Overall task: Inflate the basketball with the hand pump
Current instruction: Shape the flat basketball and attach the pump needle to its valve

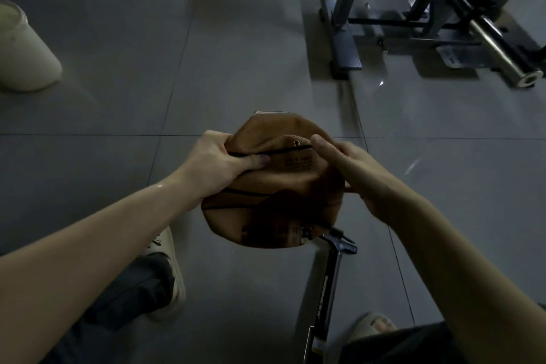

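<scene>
Low between the person's feet, the black hand pump point(328, 278) lies on the tiled floor point(236, 68), its head just under the ball. Above it both hands hold the limp, caved-in basketball point(274, 186) off the floor. The left hand point(218, 164) grips the ball's left side, fingers curled behind and thumb pressed into a fold. The right hand point(353, 170) clasps the right side, its thumb beside the valve point(296, 143). Beyond stand a pale bucket point(22, 47) on the left and a metal frame point(428, 18) on the right.

A gym; steel weight machine point(425, 6) on tiles point(236, 68).
</scene>
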`<state>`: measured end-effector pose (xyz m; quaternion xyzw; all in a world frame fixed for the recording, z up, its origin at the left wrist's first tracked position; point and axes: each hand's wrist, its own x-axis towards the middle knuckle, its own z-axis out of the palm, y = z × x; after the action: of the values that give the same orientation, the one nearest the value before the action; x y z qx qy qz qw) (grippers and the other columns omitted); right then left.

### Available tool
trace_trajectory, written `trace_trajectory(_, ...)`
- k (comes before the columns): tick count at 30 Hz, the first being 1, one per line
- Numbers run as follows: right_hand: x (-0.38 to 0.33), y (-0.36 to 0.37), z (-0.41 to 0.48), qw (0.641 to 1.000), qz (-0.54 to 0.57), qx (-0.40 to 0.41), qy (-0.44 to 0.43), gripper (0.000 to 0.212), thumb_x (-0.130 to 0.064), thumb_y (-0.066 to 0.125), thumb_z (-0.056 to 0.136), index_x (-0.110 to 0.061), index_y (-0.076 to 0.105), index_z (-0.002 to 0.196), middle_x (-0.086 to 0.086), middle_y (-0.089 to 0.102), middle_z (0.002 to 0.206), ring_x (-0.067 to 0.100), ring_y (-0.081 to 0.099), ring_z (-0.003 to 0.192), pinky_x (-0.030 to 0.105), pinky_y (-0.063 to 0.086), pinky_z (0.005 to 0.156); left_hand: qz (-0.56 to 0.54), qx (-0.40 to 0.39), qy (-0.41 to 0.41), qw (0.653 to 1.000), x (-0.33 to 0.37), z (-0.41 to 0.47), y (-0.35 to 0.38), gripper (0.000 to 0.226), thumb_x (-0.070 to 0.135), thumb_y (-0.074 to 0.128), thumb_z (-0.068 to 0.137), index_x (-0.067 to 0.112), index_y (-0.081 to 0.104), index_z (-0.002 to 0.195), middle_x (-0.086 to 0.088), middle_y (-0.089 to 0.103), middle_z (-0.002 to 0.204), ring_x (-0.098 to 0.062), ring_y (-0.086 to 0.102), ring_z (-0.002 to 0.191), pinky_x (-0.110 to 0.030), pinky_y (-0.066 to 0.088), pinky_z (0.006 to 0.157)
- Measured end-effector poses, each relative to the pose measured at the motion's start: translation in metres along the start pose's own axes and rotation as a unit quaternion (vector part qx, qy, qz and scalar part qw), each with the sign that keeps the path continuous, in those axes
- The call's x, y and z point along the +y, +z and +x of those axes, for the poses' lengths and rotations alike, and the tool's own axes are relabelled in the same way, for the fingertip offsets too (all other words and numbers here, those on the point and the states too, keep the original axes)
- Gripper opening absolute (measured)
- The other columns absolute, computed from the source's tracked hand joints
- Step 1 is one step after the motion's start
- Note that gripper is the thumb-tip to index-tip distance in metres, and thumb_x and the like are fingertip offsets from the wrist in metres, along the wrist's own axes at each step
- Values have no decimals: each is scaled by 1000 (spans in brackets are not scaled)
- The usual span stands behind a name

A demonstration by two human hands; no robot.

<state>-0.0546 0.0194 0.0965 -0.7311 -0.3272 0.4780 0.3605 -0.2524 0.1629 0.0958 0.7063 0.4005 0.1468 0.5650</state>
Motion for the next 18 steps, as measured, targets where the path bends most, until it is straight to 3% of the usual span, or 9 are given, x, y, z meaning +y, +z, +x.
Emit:
trace_trajectory(2,-5,8,1,997,-40,71,-18,94,-83,63,64,-22,44,133,6,50,141,15,54,115,34,50,91,38,4,31,999,2,0,4,24,22,86,77,2,74,79,-11,75,76,-26,73,71,-28,57,64)
trace_trajectory(4,-6,9,2,962,-168,177,-119,85,-71,70,70,-22,47,135,2,49,135,16,52,119,36,49,97,88,13,62,994,2,-2,7,22,24,86,76,7,73,70,-7,73,70,-22,71,66,-26,52,60)
trace_trajectory(6,-8,10,0,893,-301,227,-248,47,-55,67,82,-21,64,114,-2,57,110,15,57,100,36,54,85,126,24,79,989,1,-2,10,21,27,86,75,14,72,66,0,72,65,-13,68,61,-20,48,56)
trace_trajectory(8,-9,14,-2,858,-368,198,-298,27,-43,59,89,-19,70,93,-5,61,90,13,59,80,37,56,71,144,37,81,986,0,-3,12,25,29,86,75,19,68,60,5,68,59,-7,63,53,-15,42,52)
trace_trajectory(12,-1,20,2,835,-412,192,-312,17,-27,59,94,-14,69,89,-2,65,83,17,60,69,40,55,65,156,53,81,983,1,-5,14,38,31,83,78,13,61,52,3,59,51,-3,51,43,-16,35,45)
trace_trajectory(18,5,31,8,818,-417,253,-305,21,-21,57,95,-10,57,77,3,57,67,24,52,55,41,50,54,192,82,109,972,3,-12,19,40,27,78,78,21,52,48,12,53,45,-5,52,43,-17,34,46)
